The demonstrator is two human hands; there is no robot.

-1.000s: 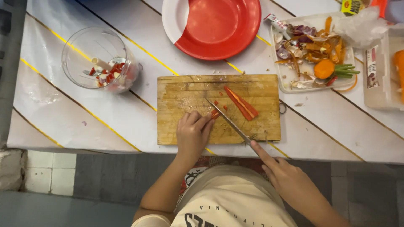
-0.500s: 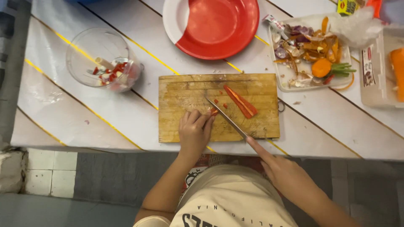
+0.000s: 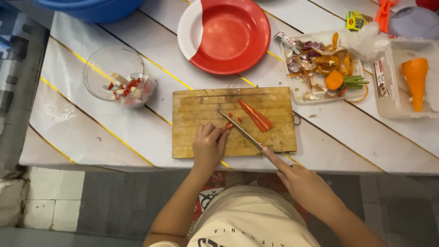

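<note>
Slicing a red chilli on the wooden cutting board (image 3: 206,103) is the step in hand, judged from how both hands are set. Taken from the left of the view: a clear glass bowl (image 3: 103,68) stands on the white-planked desk (image 3: 68,123), well apart from the board, holding cut red and pale pieces. The left hand (image 3: 208,146) rests on the board's near half, its grip pinched together on a small red chilli piece (image 3: 228,126) at the fingertips. Just beside those fingertips lies the blade of the kitchen knife (image 3: 240,130), running diagonally toward the near right; the right hand (image 3: 306,185), off the desk's near edge, has its grip clamped on the handle, forefinger laid along the spine. A few loose red bits lie by the blade tip. The longer chilli strips (image 3: 256,115) lie near the board's middle, apart from both hands. In my judgement the next cut calls for the blade to fall close against the left fingertips, so these should be tucked back; the margin looks narrow. Beyond the board stands a red and white plate (image 3: 224,34). To the right, a white tray (image 3: 320,98) carries peelings and a carrot stub, and a clear plastic tub (image 3: 388,98) holds a peeled carrot (image 3: 415,80). Nothing lies across the blade's path.
</note>
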